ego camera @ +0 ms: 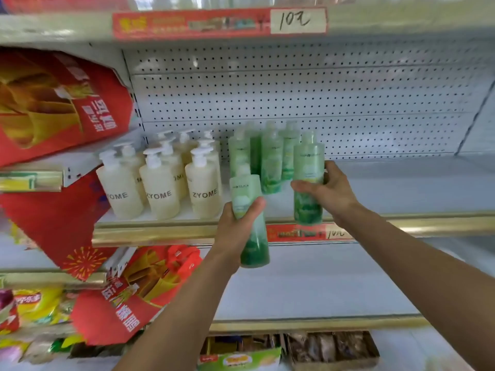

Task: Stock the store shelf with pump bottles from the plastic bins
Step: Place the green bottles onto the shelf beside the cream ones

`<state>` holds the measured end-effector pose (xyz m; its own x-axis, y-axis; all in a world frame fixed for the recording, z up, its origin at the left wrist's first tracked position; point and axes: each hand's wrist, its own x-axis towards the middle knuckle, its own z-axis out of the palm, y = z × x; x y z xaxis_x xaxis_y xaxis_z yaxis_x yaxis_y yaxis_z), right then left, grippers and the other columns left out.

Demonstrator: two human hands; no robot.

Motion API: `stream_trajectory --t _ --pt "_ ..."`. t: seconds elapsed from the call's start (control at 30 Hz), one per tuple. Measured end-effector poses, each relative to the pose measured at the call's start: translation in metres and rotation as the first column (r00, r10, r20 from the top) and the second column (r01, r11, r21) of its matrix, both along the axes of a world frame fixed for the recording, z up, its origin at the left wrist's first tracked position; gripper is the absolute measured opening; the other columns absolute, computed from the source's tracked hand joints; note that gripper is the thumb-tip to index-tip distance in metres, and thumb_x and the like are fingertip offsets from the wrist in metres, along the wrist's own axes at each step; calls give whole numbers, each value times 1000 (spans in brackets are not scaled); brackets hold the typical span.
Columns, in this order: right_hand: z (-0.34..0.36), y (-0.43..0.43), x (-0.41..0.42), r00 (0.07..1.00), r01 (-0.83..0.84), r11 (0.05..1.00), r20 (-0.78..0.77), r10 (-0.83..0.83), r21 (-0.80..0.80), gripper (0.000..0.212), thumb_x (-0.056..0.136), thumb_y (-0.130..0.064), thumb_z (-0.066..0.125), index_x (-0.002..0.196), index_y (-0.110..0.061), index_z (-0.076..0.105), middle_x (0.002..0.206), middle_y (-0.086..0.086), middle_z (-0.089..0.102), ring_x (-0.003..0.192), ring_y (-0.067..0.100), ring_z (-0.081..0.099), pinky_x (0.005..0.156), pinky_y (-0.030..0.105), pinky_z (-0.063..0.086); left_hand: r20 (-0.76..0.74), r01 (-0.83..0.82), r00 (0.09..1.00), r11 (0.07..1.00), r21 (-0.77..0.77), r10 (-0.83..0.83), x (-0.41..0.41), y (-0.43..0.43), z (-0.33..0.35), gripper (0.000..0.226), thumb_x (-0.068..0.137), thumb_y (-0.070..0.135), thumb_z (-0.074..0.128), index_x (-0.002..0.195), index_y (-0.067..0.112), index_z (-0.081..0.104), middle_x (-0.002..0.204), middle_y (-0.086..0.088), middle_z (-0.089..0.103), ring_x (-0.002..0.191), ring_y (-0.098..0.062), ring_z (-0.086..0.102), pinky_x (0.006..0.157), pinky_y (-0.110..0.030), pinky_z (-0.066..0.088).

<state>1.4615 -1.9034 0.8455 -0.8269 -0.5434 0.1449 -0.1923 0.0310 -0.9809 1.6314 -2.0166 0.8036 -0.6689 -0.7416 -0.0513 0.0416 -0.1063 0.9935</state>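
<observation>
Each of the hands grips a green bottle, left hand [235,223] holding its bottle [250,223] back while right hand [329,194] brings its bottle [308,180] to the shelf [401,188] beside the green row [270,159].

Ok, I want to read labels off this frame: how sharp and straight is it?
Head view: wide-angle bend bows the gold rail and leans the cream bottles; ZYOME reads clearly, but small print on the green bottles and printing on the top price strip is smeared; lighting is even, with soft sheen on the rail.
</observation>
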Motion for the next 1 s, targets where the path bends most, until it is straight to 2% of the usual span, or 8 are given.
stream_trajectory --t 0.13,0.37,0.5,0.63,0.77,0.83,0.93,1.0 --pt "5 -19 -43 999 12 1000 -35 -11 18 66 63 -16 88 114 -20 47 100 0 65 86 12 66 62 22 50 -13 -38 999 999 -3 38 -23 -7 9 51 74 49 78 114 29 56 108 0 69 97 -18 68 87 -44 55" --pt "-7 -52 -86 998 27 995 -66 -20 96 68 62 -11 88 114 -17 44 97 1 65 87 17 66 64 29 53 -2 -74 997 997 -9 74 -38 -17 12 50 74 44 78 114 24 56 106 -6 68 95 -23 68 83 -46 59" --pt "-13 -60 -99 996 46 988 -89 -34 147 68 63 -11 87 114 -18 43 97 0 62 90 19 64 79 41 56 15 -106 994 994 1 106 -43 -25 12 49 75 35 79 115 22 54 106 -9 68 92 -25 69 78 -44 59" --pt "-17 -63 -105 995 70 984 -84 -56 167 68 64 -12 87 114 -18 42 102 2 62 97 24 63 86 46 55 42 -129 991 991 -40 131 -47 -30 11 57 69 29 84 116 20 53 103 -8 68 90 -23 69 72 -41 59" --pt "-20 -65 -104 992 93 980 -97 -77 176 67 65 -13 86 115 -18 42 102 0 60 99 24 62 89 45 54 43 -99 994 993 -70 102 -51 -30 13 82 52 32 88 124 9 53 109 -16 67 97 -30 69 84 -52 58" --pt "-17 -64 -103 994 83 974 -92 -65 209 66 67 -13 85 118 -15 43 107 4 60 102 25 61 91 46 53 37 -109 993 991 -75 112 -53 -29 14 84 52 33 87 123 6 53 111 -19 66 99 -32 68 85 -54 57" --pt "-10 -57 -100 996 32 962 -87 -9 272 64 72 -16 82 123 -10 45 114 8 61 105 26 61 94 45 51 17 -121 992 989 -87 123 -56 -30 13 73 62 26 88 123 14 50 110 -10 66 97 -24 68 81 -46 58" --pt "-6 -49 -95 993 24 951 -120 14 308 63 76 -18 78 126 -10 42 117 6 58 104 23 58 88 38 49 -6 -137 990 985 -103 137 -59 -32 13 67 67 23 88 120 23 48 106 0 66 95 -16 67 76 -37 56"
